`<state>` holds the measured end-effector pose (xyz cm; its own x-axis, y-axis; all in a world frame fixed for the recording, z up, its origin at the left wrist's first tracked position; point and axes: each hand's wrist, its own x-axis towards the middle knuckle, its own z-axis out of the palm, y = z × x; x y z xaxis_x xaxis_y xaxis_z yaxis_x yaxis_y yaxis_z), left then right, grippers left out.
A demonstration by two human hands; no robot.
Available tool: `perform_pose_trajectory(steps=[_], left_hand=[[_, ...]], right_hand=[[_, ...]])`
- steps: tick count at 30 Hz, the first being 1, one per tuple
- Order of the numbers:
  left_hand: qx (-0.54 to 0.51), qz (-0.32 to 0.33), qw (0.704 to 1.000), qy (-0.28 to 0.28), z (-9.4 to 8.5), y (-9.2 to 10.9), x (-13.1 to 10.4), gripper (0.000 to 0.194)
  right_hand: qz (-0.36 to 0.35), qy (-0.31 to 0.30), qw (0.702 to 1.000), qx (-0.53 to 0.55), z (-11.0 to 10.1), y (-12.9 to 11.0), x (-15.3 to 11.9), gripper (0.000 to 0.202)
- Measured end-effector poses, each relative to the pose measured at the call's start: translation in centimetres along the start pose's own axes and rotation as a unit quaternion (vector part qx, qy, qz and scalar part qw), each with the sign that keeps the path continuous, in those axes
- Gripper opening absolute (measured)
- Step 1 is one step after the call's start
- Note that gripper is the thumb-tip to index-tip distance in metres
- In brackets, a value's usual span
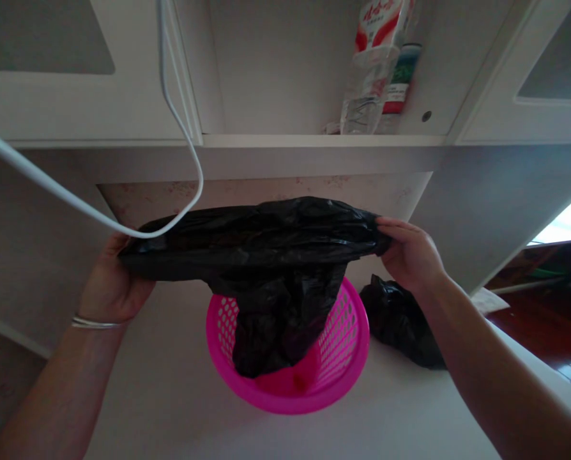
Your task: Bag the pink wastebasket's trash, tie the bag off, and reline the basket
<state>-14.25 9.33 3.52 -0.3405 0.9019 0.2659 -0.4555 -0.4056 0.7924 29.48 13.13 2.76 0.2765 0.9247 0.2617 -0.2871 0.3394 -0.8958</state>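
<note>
A black plastic garbage bag (266, 239) is stretched wide between my two hands, its top folded over in a band. My left hand (115, 284) grips the bag's left end, with a silver bangle on that wrist. At the opposite end my right hand (407, 249) pinches the plastic between thumb and fingers. The lower part of the bag hangs down into a bright pink perforated basket (292, 404), whose far rim it hides. Just right of the basket, partly behind my right forearm, lies a second black plastic bag (395, 319), bunched up.
The basket stands on a white surface (180, 396). Above, an open white shelf (276, 70) holds clear plastic bottles (366, 96). A white cable (192, 147) loops down in front of the bag's left side. White cabinet panels flank the shelf.
</note>
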Motion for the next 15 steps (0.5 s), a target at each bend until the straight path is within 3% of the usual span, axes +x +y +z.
perform_pose_trajectory(steps=[2,4,6,8,10,11,13,15], left_hand=[[-0.013,0.036,0.999,-0.020,0.4,0.5,-1.4,0.021],[-0.014,0.069,0.997,-0.043,0.8,0.5,-2.9,0.041],[0.008,0.071,0.996,-0.059,0.9,-0.1,-4.3,0.062],[0.037,0.060,0.996,-0.057,0.5,-1.1,-5.2,0.075],[0.041,0.047,0.997,-0.036,-0.1,-2.3,-5.8,0.069],[0.032,0.046,0.998,-0.020,-0.5,-2.8,-6.0,0.062],[0.013,0.050,0.999,0.005,-1.3,-3.6,-6.3,0.053],[0.016,0.048,0.999,0.012,-1.8,-4.1,-6.9,0.052]], right_hand=[[0.001,-0.111,0.994,0.002,0.5,-0.6,-0.9,0.030],[-0.021,-0.215,0.975,-0.048,1.7,-1.1,-1.9,0.053],[-0.100,-0.260,0.946,-0.163,3.1,-1.1,-2.6,0.053],[-0.214,-0.250,0.894,-0.305,4.3,-0.9,-2.7,0.028],[-0.303,-0.217,0.835,-0.405,5.1,-0.5,-2.4,0.008],[-0.321,-0.195,0.819,-0.433,5.4,-0.3,-2.1,0.011],[-0.299,-0.142,0.834,-0.441,5.8,0.0,-1.5,0.018],[-0.232,-0.086,0.888,-0.388,6.4,0.1,-0.9,0.020]])
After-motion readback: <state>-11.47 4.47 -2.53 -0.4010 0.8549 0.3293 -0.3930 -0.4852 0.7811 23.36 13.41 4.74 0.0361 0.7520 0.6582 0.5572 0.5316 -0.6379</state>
